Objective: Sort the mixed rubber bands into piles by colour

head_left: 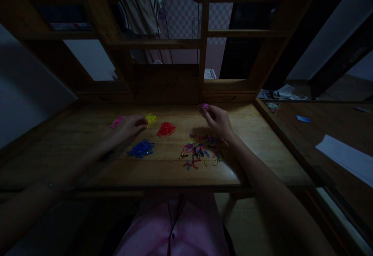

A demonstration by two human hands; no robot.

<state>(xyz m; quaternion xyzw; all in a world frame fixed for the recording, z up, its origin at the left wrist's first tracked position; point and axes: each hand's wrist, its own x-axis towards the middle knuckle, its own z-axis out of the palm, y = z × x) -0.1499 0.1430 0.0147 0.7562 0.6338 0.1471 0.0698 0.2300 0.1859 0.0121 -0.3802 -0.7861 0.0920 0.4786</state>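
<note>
Small coloured loops that look like rubber bands lie on the wooden desk in piles. My left hand (132,126) is beside the yellow pile (151,119), its fingers curled together at the pile's left edge; anything between the fingertips is hidden. A pink pile (117,122) shows partly behind that hand. Red loops (166,129) and a blue pile (141,148) lie to its right and nearer to me. My right hand (218,120) is raised above the desk, pinching a purple loop (205,106). Below it spreads a mixed-colour heap (199,149).
A wooden shelf unit (154,45) with small drawers rises along the desk's back edge. At right, beyond a raised wooden edge, a lower surface (320,128) holds a white paper sheet (346,157) and a blue card-like item (303,119). The room is dim.
</note>
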